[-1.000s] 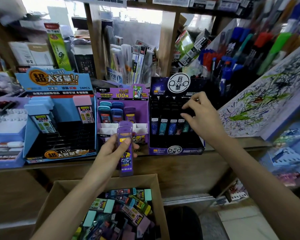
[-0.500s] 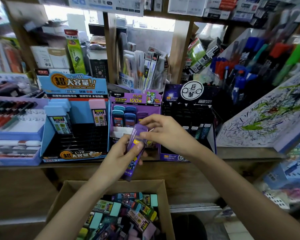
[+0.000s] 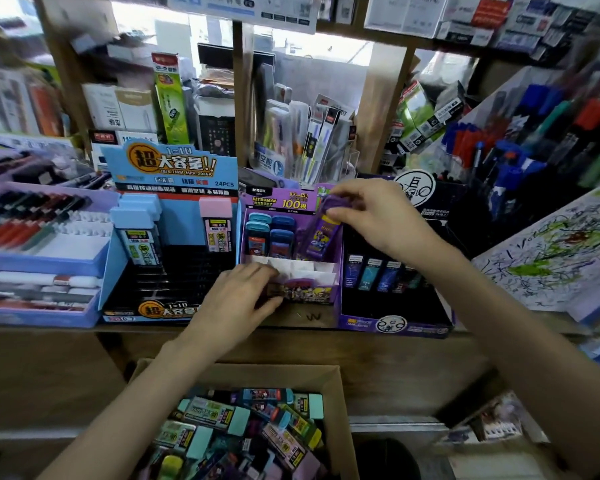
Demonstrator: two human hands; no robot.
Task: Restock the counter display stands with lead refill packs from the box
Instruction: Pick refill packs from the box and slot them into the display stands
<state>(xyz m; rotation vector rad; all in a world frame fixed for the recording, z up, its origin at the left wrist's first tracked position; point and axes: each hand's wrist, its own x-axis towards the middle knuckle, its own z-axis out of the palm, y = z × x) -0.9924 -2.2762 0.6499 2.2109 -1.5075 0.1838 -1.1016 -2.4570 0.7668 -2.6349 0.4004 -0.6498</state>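
My right hand [image 3: 378, 216] pinches the top of a purple lead refill pack [image 3: 322, 233], tilted, with its lower end in the back row of the purple display stand [image 3: 281, 202], beside blue packs [image 3: 270, 233]. My left hand [image 3: 243, 296] rests on the front edge of that stand, its fingers spread, holding nothing that I can see. A cardboard box [image 3: 340, 410] full of mixed refill packs [image 3: 243, 427] sits below the counter between my arms.
A blue display stand [image 3: 173, 174] with a few packs stands to the left, and a dark stand [image 3: 395, 320] with a row of packs to the right. A pen tray [image 3: 42, 258] sits far left, and a scribbled test pad [image 3: 555, 251] far right. Shelves rise behind.
The purple pack passed from my left hand to my right, which lifted it up into the purple stand. My left hand dropped to the stand's front edge.
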